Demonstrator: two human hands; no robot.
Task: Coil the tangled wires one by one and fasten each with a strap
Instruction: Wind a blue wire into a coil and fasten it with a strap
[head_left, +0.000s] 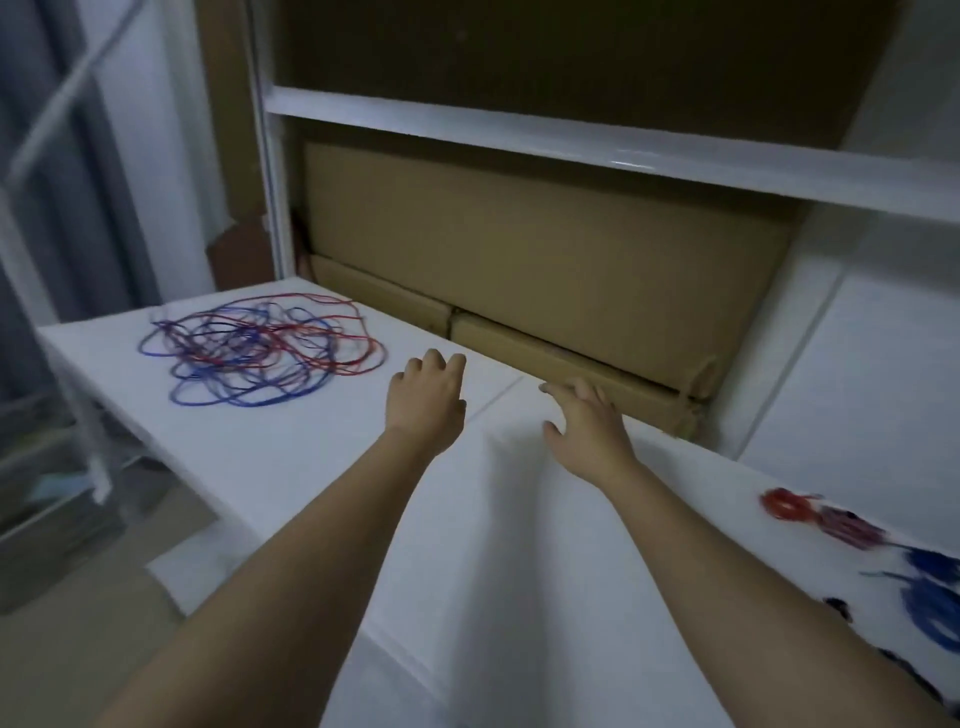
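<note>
Hands: left hand (427, 395) and right hand (589, 423) both spread, empty
Risk: I expect knots tightening if tangled wires (260, 349) get yanked

White table (291, 467) in dim light, flat cardboard boxes (545, 249) stacked along its far edge, white shelf (571, 140) above them, white wall (883, 364) at right, grey curtain (57, 208) at left, beige floor (78, 623) near left

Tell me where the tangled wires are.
The tangled wires lie at the far left of the white table, beyond and left of the left hand.
</note>
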